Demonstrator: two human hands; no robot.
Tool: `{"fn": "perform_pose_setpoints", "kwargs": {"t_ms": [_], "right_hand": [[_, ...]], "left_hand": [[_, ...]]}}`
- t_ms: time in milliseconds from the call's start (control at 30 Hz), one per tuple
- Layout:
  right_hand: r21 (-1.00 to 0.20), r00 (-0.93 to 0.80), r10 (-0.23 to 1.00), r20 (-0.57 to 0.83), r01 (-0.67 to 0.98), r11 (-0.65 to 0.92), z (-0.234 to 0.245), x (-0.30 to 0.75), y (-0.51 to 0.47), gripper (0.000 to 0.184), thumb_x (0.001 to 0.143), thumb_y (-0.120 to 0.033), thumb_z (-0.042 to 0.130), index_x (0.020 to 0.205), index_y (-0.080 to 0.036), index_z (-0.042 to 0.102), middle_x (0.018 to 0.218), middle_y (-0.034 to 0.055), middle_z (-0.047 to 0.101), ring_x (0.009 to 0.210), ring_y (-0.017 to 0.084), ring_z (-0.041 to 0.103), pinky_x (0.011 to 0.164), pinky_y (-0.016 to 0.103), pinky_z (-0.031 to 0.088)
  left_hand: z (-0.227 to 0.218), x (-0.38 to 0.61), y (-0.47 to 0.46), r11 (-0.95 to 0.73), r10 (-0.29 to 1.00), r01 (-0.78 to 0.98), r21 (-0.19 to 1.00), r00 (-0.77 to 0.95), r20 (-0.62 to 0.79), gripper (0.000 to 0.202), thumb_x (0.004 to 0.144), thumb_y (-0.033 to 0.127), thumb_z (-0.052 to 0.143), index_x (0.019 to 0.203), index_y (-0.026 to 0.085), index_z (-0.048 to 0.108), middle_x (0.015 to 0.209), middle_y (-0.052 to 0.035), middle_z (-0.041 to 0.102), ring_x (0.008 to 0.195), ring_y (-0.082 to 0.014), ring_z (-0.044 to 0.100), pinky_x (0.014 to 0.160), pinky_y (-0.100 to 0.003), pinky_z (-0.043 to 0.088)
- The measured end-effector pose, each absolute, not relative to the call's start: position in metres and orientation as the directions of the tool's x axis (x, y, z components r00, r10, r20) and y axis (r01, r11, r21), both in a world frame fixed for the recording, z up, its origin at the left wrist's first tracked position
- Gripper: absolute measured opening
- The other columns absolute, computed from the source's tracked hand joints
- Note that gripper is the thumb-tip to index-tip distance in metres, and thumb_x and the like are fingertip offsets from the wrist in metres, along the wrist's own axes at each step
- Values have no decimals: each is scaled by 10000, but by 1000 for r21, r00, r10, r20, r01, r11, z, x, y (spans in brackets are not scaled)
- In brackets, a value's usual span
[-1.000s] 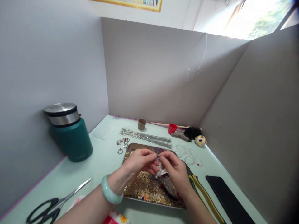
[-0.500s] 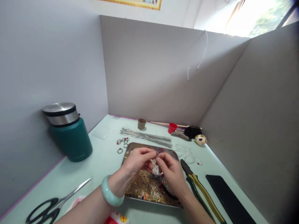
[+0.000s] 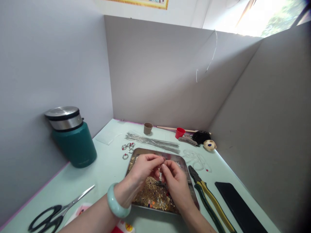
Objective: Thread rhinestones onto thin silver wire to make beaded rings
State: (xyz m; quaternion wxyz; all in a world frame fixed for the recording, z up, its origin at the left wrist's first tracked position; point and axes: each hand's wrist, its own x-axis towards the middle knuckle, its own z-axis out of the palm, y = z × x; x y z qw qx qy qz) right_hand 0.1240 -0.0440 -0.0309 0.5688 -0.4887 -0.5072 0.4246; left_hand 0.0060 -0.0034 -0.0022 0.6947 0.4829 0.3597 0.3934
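Over a metal tray of gold beads, my left hand and my right hand meet at the fingertips. Both are closed in a pinch. What lies between the fingers is too small and covered to name. A jade-green bangle circles my left wrist. Below the hands, dark-jawed small pliers rest among the beads, partly hidden by my right hand. Left of the tray lie several small beaded rings with red beads.
A bundle of thin metal wires lies behind the tray, near a brown cup and a red cup. Large pliers and a black flat object sit right. Scissors and a green flask stand left.
My hands have drawn slightly closer together, and my right hand has shifted a little left and down. The view has moved very slightly.
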Motion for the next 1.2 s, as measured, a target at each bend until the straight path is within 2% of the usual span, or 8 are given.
{"fn": "perform_pose_setpoints", "kwargs": {"t_ms": [233,433,567,700,833,933,1100,1200], "right_hand": [[-990,136,981,136,-7,138,-28,125,-47,235,817,-403,565,717,-194,528,541,-52,440,496,106,376,485,224,310],[-990,79,988,131,-39,135,-28,128,-47,228,833,-370,559,704,-184,526,535,-52,462,479,87,371,479,213,302],[-996,111,989,93,2,93,-32,128,-44,242,838,-368,554,690,-178,531,496,-59,445,469,85,376,477,210,311],[-997,136,987,82,-2,83,-32,131,-41,219,804,-384,601,742,-184,540,594,-43,507,499,89,414,482,211,341],[-987,189,970,150,-25,158,-30,137,-39,174,799,-363,617,843,-205,557,707,-28,553,546,94,445,508,209,369],[-981,180,968,176,-53,188,-29,140,-38,167,813,-359,601,807,-196,569,709,-18,566,609,109,484,565,214,397],[-975,130,984,121,-171,142,-31,140,-39,182,815,-363,598,764,-197,543,611,-48,530,515,86,416,483,192,333],[-974,158,970,184,-105,202,-32,141,-40,154,824,-350,592,796,-202,557,650,-39,554,565,98,456,541,206,373]], "left_hand": [[-1,5,-2,206,895,-146,968,429,-126,262,710,360,669,708,101,631,516,2,543,414,-86,492,440,-219,418],[-1,4,-1,299,858,-228,926,489,-156,209,711,309,670,691,104,635,558,-13,580,423,-74,493,460,-213,429],[-3,2,0,241,878,-179,954,459,-136,207,706,304,684,708,102,639,568,-7,568,462,-85,512,473,-224,443],[-3,0,1,235,887,-170,957,439,-140,219,707,308,695,771,113,617,600,-11,588,488,-94,542,511,-246,471],[-2,1,1,319,858,-171,932,469,-207,229,734,318,674,759,127,550,657,-43,633,485,-115,589,474,-244,472],[-5,1,2,373,817,-208,904,537,-213,232,726,289,688,777,124,533,774,-82,665,600,-148,652,521,-243,501],[-8,-2,5,368,756,-226,902,637,-149,216,735,272,684,766,101,555,743,-100,671,607,-146,656,580,-252,521],[-8,-2,5,359,779,-226,905,608,-157,217,724,262,694,772,108,548,738,-91,670,604,-147,655,567,-252,521]]}}
